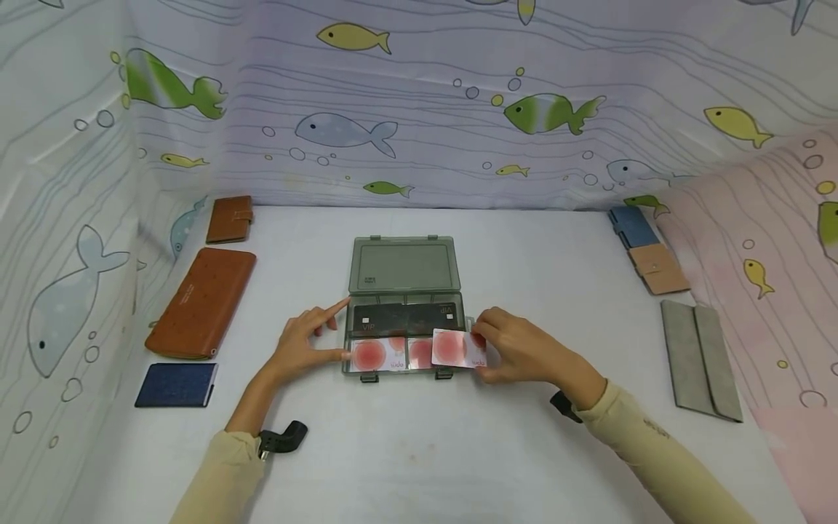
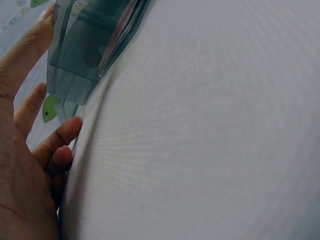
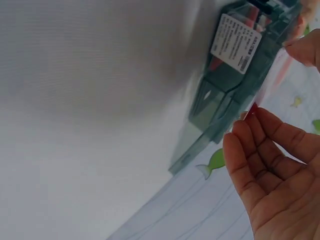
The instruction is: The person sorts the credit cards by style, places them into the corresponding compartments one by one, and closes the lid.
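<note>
A translucent grey-green plastic box [image 1: 405, 266] stands on the table with its lid laid back. Two black VIP cards [image 1: 380, 320] fill its rear row; red-and-white cards [image 1: 378, 355] lie in the front compartments. My right hand [image 1: 520, 346] pinches a red-and-white card [image 1: 458, 348] by its right end, partly over the box's front right compartment. In the right wrist view, thumb and fingers meet the card's edge beside the box [image 3: 225, 85]. My left hand [image 1: 301, 342] touches the box's left side with extended thumb and index finger; the other fingers stay off it.
Along the left lie a small brown wallet [image 1: 229, 220], a long brown wallet [image 1: 201, 302] and a navy booklet [image 1: 177, 385]. To the right are a blue wallet [image 1: 633, 227], a tan wallet [image 1: 659, 268] and a grey folder [image 1: 700, 360]. A fish-print curtain [image 1: 419, 87] surrounds the table.
</note>
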Demonstrator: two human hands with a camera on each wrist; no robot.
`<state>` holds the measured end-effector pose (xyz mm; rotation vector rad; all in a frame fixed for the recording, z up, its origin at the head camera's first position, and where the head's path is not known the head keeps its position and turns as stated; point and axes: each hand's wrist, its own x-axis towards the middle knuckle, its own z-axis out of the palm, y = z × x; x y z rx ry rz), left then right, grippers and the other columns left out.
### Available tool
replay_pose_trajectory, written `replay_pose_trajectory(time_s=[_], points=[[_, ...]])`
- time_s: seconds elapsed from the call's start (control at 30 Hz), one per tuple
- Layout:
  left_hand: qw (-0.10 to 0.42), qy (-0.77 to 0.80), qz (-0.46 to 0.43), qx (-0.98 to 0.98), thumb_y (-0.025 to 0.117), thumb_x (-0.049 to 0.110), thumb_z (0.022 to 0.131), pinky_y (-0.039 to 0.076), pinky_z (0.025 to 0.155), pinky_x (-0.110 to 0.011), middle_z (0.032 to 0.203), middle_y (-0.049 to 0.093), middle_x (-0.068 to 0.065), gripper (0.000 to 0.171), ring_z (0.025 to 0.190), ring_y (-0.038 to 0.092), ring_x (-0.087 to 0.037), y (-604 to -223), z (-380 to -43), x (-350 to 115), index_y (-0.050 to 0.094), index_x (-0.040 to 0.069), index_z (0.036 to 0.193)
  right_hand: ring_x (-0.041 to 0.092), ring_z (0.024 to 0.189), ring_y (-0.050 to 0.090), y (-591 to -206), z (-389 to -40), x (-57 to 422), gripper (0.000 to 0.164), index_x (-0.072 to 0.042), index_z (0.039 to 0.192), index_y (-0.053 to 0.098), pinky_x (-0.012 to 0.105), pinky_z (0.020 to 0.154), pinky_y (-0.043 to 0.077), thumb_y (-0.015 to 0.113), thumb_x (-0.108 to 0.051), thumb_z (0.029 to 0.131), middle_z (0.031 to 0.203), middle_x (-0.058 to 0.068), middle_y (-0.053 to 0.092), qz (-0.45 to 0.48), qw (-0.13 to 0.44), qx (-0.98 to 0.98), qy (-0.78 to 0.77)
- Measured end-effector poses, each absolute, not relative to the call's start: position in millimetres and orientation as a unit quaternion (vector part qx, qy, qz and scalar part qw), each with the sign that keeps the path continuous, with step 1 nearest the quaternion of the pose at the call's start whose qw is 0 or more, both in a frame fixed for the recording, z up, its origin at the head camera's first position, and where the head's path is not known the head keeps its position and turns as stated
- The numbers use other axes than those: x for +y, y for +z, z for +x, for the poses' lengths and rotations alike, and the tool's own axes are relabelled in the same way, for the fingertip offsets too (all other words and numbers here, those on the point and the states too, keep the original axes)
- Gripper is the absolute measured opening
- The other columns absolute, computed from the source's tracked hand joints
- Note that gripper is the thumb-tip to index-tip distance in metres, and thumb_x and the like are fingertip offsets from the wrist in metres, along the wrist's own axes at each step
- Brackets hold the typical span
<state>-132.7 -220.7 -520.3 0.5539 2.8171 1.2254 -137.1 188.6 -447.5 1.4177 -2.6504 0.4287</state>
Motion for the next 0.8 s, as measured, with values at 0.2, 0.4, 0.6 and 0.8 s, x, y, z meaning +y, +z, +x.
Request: replay_pose_trajectory(time_s=[0.2,0.4,0.6,0.8], points=[[0.012,0.394,0.176,0.902,0.088,0.036,0.069,0.023,0.079,-0.041,0.096,0.053,0.004,0.093,0.079,0.038,-0.013,-518.3,-131.2,-219.1,0.044,0.030,0.151,0.015,0.089,0.056,-448.5,-144.1,170.8,0.039,-0.003,0.096,0.066,0.026,0.071,0.050,0.079,-0.029,0.071,0.094,0.003,0.057,0.488,0.048,-0.861,0.135],[0.010,0.392,0.174,0.903,0.088,0.037,0.069,0.023,0.080,-0.041,0.096,0.053,0.004,0.093,0.079,0.038,-0.013,-516.9,-131.0,-219.4,0.045,0.029,0.150,0.014,0.084,0.051,-448.4,-146.7,162.6,0.036,-0.004,0.092,0.065,0.024,0.068,0.047,0.078,-0.029,0.070,0.088,0.001,0.053,0.497,0.041,-0.857,0.128],[0.009,0.394,0.176,0.902,0.088,0.037,0.069,0.023,0.080,-0.041,0.095,0.052,0.005,0.093,0.079,0.038,-0.013,-516.6,-131.2,-219.6,0.045,0.029,0.150,0.015,0.088,0.054,-447.7,-150.0,160.9,0.039,-0.002,0.096,0.069,0.025,0.070,0.050,0.080,-0.032,0.074,0.097,0.004,0.058,0.491,0.024,-0.862,0.126],[0.010,0.391,0.176,0.903,0.088,0.037,0.069,0.023,0.079,-0.041,0.095,0.052,0.005,0.093,0.079,0.038,-0.012,-518.1,-131.9,-220.8,0.045,0.029,0.150,0.014,0.088,0.058,-450.1,-153.5,169.0,0.054,0.002,0.114,0.069,0.028,0.072,0.052,0.082,-0.036,0.078,0.109,0.008,0.061,0.453,0.016,-0.874,0.174]])
